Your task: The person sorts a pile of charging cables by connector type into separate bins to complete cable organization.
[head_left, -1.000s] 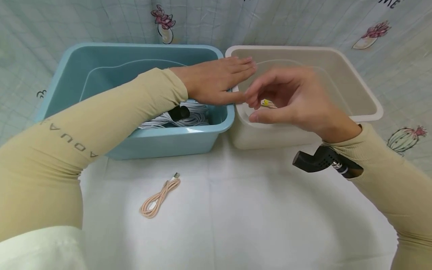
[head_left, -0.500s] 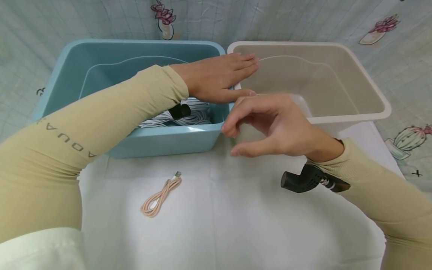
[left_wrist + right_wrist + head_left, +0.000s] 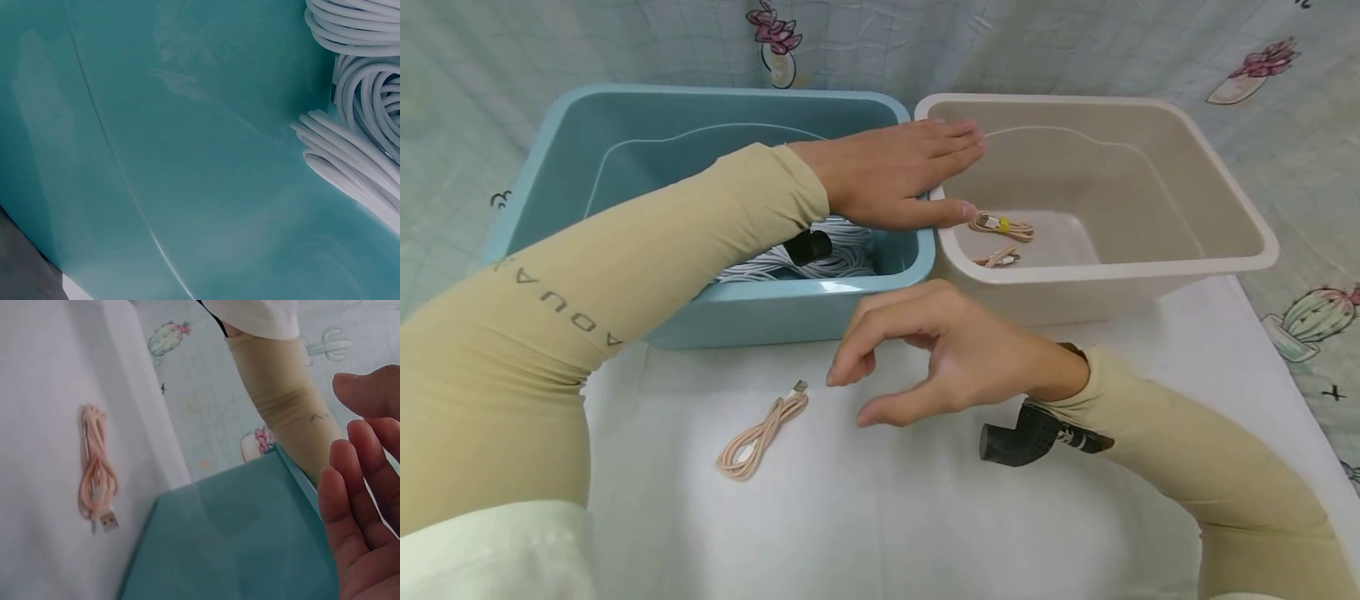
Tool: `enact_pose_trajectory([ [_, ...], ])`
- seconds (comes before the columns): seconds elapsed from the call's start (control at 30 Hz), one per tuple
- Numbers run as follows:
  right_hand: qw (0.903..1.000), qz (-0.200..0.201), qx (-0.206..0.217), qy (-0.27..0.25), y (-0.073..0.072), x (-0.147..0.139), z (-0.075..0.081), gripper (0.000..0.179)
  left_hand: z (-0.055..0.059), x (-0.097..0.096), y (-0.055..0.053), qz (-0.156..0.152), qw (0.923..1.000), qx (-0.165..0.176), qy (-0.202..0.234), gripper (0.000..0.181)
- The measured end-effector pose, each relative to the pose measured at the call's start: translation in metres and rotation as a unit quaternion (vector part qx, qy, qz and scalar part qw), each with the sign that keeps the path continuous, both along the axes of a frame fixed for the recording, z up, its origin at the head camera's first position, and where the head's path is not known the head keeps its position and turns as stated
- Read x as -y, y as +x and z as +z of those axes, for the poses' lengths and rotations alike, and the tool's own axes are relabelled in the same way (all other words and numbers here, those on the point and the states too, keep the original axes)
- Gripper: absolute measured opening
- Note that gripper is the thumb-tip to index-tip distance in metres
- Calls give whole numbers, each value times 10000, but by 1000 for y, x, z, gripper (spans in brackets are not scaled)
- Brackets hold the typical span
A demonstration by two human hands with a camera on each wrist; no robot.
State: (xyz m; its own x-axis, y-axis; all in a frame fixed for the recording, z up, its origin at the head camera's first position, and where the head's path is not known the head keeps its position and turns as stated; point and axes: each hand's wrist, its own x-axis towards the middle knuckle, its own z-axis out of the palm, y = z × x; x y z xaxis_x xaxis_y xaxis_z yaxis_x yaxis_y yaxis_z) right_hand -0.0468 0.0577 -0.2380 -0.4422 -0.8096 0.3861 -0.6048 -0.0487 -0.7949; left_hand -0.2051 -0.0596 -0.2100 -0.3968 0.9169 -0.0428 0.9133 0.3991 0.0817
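My left hand (image 3: 902, 173) lies flat, fingers straight, across the adjoining rims of the blue bin (image 3: 790, 320) and the beige bin (image 3: 1150, 158). In front of the bins my right hand (image 3: 936, 354) hangs over the white cloth, thumb and fingers parted and bent, holding nothing. To its left a bundled pinkish-beige USB cable (image 3: 763, 437) lies on the cloth, plug toward the bins; the right wrist view shows this cable (image 3: 97, 462) too. Bundled white cables (image 3: 842, 250) fill part of the blue bin, partly hidden by my left arm. Similar pinkish cables (image 3: 1011, 229) lie in the beige bin.
The white cloth (image 3: 850, 517) covers the table in front of both bins. Behind them hangs a pale cactus-print sheet (image 3: 1037, 50). In the left wrist view, the blue bin's smooth inner wall (image 3: 187, 144) stands beside coiled white cables (image 3: 375, 100).
My right hand has moved out from over the beige bin, toward me and left, nearer the cable on the cloth. The left hand has stayed on the rims.
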Motion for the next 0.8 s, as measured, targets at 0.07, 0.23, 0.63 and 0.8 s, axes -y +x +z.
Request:
enact_pose_trajectory([
  [0.07,9999,88,-24,58,1,5,-6,27,0,0,0,-2,10000,-11,-4,81],
  [0.23,9995,275,47,156,2,17,-23,26,0,-2,0,15,10000,-19,-58,81],
  [0.63,9975,352,-6,614,-3,45,-64,29,0,-2,1,58,9999,-48,-99,81],
  [0.8,9961,347,-141,798,-7,54,-79,31,0,-1,0,70,9999,-64,-126,81],
])
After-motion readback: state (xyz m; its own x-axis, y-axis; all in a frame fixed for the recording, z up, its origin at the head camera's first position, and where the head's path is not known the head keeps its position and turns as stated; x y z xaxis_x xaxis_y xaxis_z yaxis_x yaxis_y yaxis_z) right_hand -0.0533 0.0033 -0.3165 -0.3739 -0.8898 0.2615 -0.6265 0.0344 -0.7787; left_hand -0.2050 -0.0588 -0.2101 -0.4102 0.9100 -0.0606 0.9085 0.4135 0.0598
